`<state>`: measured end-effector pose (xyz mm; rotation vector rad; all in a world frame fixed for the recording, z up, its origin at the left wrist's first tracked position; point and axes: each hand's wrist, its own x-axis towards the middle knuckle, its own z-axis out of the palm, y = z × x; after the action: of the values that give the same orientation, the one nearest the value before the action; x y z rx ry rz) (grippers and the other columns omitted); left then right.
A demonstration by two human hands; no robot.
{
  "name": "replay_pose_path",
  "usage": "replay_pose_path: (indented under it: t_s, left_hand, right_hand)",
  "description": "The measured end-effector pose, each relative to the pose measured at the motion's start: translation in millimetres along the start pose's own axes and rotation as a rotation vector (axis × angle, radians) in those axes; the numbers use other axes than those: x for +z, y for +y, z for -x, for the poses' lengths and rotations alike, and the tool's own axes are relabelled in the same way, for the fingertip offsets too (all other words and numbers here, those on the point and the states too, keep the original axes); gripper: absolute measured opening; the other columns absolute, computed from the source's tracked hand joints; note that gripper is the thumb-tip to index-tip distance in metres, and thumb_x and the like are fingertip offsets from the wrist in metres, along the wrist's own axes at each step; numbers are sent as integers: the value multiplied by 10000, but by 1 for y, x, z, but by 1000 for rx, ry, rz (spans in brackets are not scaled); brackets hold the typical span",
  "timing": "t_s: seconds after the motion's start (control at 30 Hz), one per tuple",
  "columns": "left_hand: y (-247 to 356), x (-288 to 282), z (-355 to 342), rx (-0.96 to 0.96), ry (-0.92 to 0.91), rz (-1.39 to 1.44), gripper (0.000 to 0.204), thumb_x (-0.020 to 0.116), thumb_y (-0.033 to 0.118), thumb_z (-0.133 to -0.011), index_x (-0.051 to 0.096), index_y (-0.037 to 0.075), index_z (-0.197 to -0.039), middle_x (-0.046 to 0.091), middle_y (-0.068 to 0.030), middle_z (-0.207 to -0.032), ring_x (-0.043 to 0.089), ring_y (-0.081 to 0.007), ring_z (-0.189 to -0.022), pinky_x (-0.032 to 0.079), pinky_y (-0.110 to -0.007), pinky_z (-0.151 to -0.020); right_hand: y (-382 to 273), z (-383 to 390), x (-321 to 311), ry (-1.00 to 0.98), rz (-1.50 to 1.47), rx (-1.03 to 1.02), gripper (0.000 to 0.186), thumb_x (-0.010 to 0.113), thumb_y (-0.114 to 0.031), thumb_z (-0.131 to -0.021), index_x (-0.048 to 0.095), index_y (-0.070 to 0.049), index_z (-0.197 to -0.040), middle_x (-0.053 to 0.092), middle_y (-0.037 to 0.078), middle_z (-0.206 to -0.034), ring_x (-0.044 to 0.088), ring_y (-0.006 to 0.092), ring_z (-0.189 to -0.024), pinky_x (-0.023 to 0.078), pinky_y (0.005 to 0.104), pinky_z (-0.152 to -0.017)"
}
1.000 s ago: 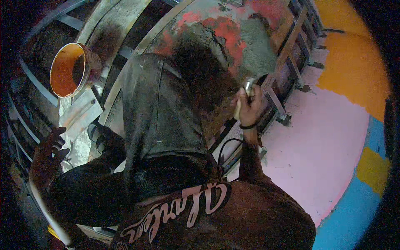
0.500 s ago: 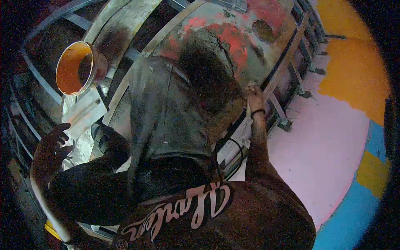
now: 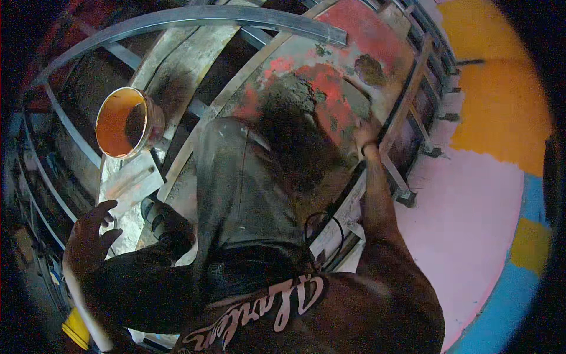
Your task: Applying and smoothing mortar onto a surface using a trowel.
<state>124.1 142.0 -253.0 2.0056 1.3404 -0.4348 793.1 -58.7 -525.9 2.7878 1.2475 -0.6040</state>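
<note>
My right hand (image 3: 367,135), with a dark band at the wrist, is closed at the right side of a curved panel (image 3: 336,138) smeared with grey mortar over red patches. Its fingers seem wrapped round a trowel (image 3: 357,94), whose flat grey blade lies against the panel beyond them; the handle is hidden. A rough heap of dark wet mortar (image 3: 295,91) sits on the panel left of it. My left hand (image 3: 91,239) hangs open, fingers apart and holding nothing, near a pale flat board (image 3: 134,182). Beyond the board stands a bucket (image 3: 154,121) with an orange inside.
A metal rail (image 3: 194,15) curves across the far side, with bars down the left. A slatted metal frame (image 3: 407,100) borders the panel on the right. Past it lies a floor painted pink (image 3: 460,224), orange and blue. A black cable (image 3: 341,227) loops near my right forearm.
My right hand has moved forward along the panel, and a flat grey blade now shows beyond it. My left hand stays open. The whole view has shifted, bringing more of the far rail into sight.
</note>
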Motion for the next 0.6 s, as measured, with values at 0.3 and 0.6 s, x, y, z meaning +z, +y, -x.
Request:
replay_pose_path:
  t_s: [0.3, 0.6]
  left_hand:
    - [-1, 11, 30, -70, 53, 11, 627, 775, 57, -803, 570, 144, -1389, 684, -110, -1073, 639, -287, -1013, 497, -423, -912]
    - [3, 21, 58, -85, 118, -105, 588, 735, 47, -826, 574, 153, -1381, 679, -110, -1066, 633, -304, -1010, 501, -421, -885]
  right_hand:
    - [-53, 15, -14, -99, 57, -477, 368, 627, -177, -906, 653, -102, -1265, 719, 162, -1128, 694, 353, -1028, 562, 445, -892]
    - [-16, 56, 30, -453, -916, 102, 400, 595, -485, -1010, 645, -92, -958, 575, 36, -687, 567, 189, -572, 500, 378, -487]
